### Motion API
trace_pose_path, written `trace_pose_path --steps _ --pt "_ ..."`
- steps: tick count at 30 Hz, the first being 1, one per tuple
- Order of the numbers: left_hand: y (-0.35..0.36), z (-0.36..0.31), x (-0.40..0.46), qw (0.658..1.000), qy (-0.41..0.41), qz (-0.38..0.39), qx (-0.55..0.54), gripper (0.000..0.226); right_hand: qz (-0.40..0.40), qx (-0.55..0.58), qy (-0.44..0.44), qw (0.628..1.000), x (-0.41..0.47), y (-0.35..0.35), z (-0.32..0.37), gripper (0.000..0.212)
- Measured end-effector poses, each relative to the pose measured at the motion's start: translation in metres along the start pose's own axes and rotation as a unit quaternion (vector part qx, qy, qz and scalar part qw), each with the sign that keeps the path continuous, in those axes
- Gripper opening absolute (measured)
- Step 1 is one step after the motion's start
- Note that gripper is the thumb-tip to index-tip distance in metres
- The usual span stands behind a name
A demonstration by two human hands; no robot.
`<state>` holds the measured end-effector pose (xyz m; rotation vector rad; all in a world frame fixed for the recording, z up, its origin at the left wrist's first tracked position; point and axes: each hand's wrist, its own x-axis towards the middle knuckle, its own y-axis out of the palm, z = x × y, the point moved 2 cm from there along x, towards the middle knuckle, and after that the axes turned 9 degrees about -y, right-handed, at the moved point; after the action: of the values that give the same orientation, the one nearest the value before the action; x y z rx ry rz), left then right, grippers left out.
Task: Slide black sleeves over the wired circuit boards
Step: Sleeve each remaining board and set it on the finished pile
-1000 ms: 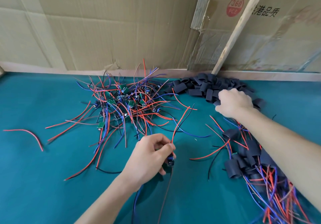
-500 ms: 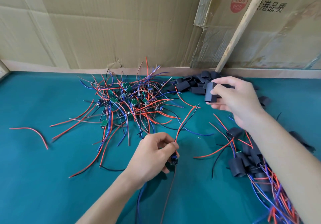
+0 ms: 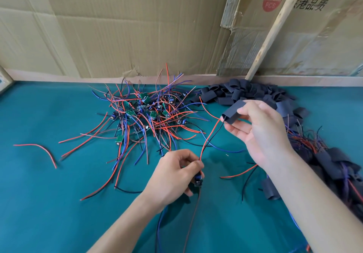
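My left hand point(image 3: 174, 174) pinches a small wired circuit board point(image 3: 198, 181) low over the teal table. Its red and black wires point(image 3: 211, 134) rise to the upper right. My right hand point(image 3: 259, 127) pinches a flat black sleeve point(image 3: 233, 111) between thumb and fingers, and the tips of those two wires sit at the sleeve's lower opening. A tangled heap of wired boards point(image 3: 145, 113) lies behind my left hand. A pile of loose black sleeves point(image 3: 247, 93) lies against the back wall.
Sleeved boards with wires are heaped at the right point(image 3: 334, 170), under my right forearm. A single red wire point(image 3: 39, 150) lies alone at the left. Cardboard sheets point(image 3: 117, 26) and a leaning wooden strip point(image 3: 275, 26) stand behind the teal table point(image 3: 49, 203).
My right hand picked one black sleeve off the back pile and carried it down and left to the ends of the held wires. My left hand stayed put with the board.
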<state>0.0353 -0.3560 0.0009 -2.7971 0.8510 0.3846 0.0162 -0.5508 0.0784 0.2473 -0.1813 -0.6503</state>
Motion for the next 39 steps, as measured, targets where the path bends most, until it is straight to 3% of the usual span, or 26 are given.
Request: trace_pose_path --steps 5,9,18,24,29,35,39 --pt "0.0 0.0 0.0 1.0 0.003 -0.007 0.011 0.014 -0.011 0.006 -0.042 0.999 -0.006 0.004 0.0 0.04" --pt "0.0 -0.001 -0.001 1.0 0.008 -0.012 0.02 0.015 -0.032 0.001 -0.095 0.995 -0.014 0.008 0.0 0.009" --pt "-0.001 0.0 0.001 0.999 0.008 -0.015 0.043 0.012 -0.005 -0.116 -0.254 0.96 -0.027 0.013 0.005 0.019" --pt "-0.001 0.0 0.001 0.998 0.012 -0.018 0.051 0.012 0.001 -0.195 -0.304 0.933 -0.028 0.012 0.001 0.022" --pt "0.001 -0.001 0.0 0.997 0.04 -0.027 0.055 0.014 -0.013 -0.214 -0.241 0.946 -0.027 0.007 -0.018 0.026" --pt "0.002 -0.005 -0.004 0.992 0.1 -0.024 0.075 0.016 -0.035 -0.029 -0.059 0.997 -0.033 0.002 -0.044 0.035" --pt "0.007 -0.004 -0.006 0.995 0.091 -0.002 0.048 0.016 -0.025 -0.026 -0.006 0.999 -0.051 0.005 -0.056 0.032"
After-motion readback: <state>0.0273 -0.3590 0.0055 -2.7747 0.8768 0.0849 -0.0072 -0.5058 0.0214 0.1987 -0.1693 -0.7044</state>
